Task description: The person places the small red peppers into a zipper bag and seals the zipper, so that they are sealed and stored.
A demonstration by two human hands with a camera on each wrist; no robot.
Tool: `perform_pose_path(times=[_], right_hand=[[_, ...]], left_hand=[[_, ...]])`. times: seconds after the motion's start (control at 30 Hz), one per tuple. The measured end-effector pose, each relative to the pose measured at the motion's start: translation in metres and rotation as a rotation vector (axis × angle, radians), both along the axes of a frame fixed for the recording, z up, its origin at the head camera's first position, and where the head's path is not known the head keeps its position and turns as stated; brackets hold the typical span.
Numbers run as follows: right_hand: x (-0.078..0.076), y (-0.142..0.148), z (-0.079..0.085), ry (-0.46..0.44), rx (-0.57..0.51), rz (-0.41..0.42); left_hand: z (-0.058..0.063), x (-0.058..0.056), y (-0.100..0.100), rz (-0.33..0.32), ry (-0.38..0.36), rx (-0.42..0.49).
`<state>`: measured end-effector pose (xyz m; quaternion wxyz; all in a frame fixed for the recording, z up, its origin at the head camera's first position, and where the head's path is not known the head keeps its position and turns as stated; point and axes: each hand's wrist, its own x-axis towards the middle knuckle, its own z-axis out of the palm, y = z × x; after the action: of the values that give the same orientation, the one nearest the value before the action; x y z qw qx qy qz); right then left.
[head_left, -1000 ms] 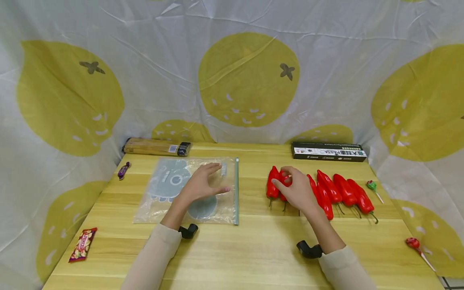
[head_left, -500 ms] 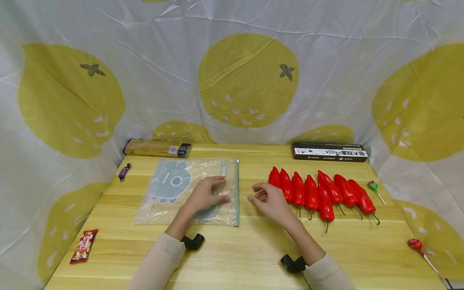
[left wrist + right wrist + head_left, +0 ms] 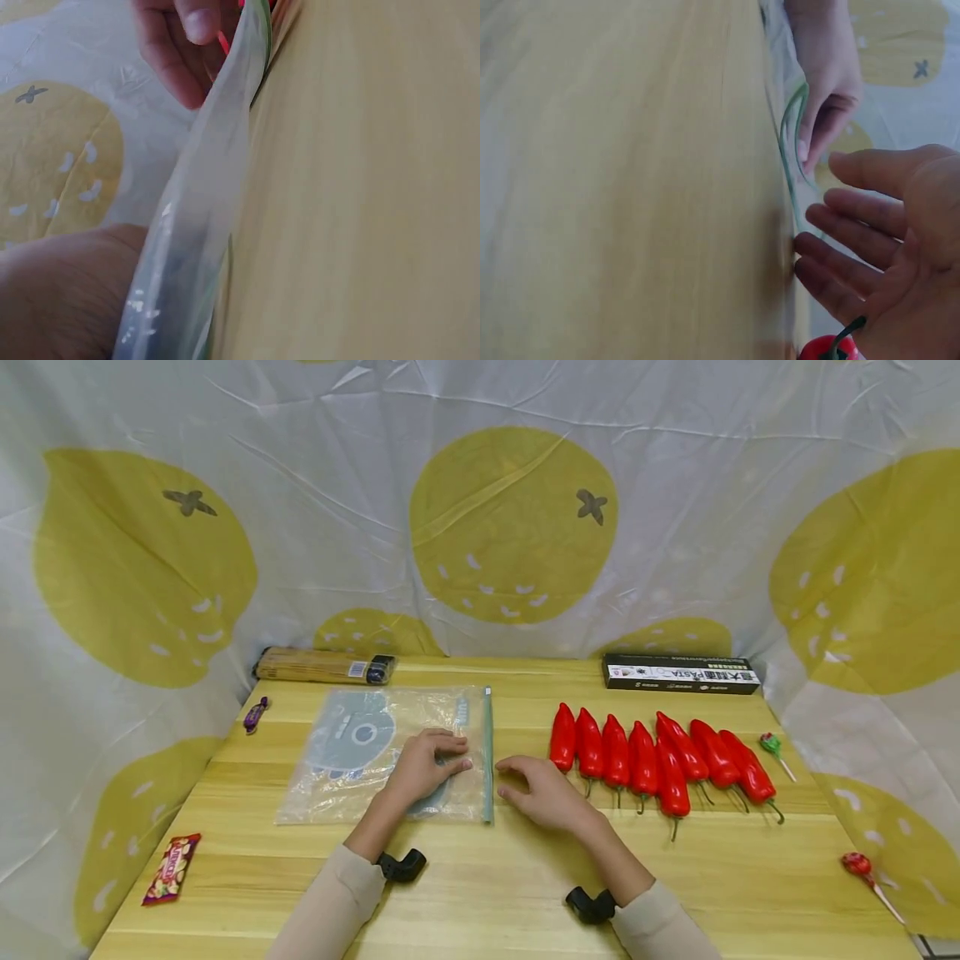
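Observation:
A clear zip bag point(image 3: 315, 789) with blue-grey print and a green zip edge lies flat on the table. My left hand point(image 3: 423, 768) is over it, thumb and fingers pinching the upper layer near the zip edge. In the right wrist view, the green rims point(image 3: 787, 157) stand apart, so the mouth gapes. My right hand point(image 3: 547, 789) hovers just right of that edge, fingers loosely bent and parted, palm point(image 3: 922, 262) facing the mouth and holding nothing. Several red peppers point(image 3: 617, 752) with green stems lie in a row right of it.
At the back are a pack of brown sticks point(image 3: 322, 664) and a black pasta box point(image 3: 678, 675). A purple candy point(image 3: 256, 714) and a red snack packet point(image 3: 171, 868) lie left; a green lollipop point(image 3: 770, 743) and a red lollipop point(image 3: 857, 863) lie right.
My right hand has left the peppers and moved left to the bag's zip edge. My left hand has come down onto the bag, and the zip edge has shifted slightly left.

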<state>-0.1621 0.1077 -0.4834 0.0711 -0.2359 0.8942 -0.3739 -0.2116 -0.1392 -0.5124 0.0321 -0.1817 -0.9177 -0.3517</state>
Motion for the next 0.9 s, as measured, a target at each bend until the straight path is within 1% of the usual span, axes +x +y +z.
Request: perform_pose_path(times=[0.17, 0.23, 0.33, 0.4, 0.57, 0.63, 0.7, 0.9], right_hand=[[-0.003, 0.001, -0.002, 0.055, 0.044, 0.058], [-0.004, 0.001, -0.002, 0.073, 0.061, 0.095], [-0.003, 0.001, -0.003, 0.091, 0.099, 0.156], [-0.002, 0.001, -0.003, 0.099, 0.125, 0.185], [0.001, 0.002, -0.003, 0.097, 0.188, 0.215], [0.002, 0.003, -0.004, 0.088, 0.207, 0.22], [0.002, 0.004, -0.004, 0.078, 0.213, 0.219], [0.005, 0.008, -0.001, 0.042, 0.213, 0.186]], left_hand=[[-0.004, -0.004, 0.0, 0.049, 0.04, 0.049], [-0.005, -0.004, -0.001, 0.062, 0.029, 0.097], [-0.005, -0.002, -0.005, 0.062, 0.002, 0.207], [-0.005, -0.001, -0.007, 0.059, -0.035, 0.301], [-0.004, -0.001, -0.013, 0.037, -0.118, 0.489], [-0.003, -0.001, -0.015, 0.038, -0.142, 0.55], [-0.001, -0.002, -0.017, 0.042, -0.146, 0.619], [0.004, -0.002, -0.023, 0.112, -0.117, 0.841]])
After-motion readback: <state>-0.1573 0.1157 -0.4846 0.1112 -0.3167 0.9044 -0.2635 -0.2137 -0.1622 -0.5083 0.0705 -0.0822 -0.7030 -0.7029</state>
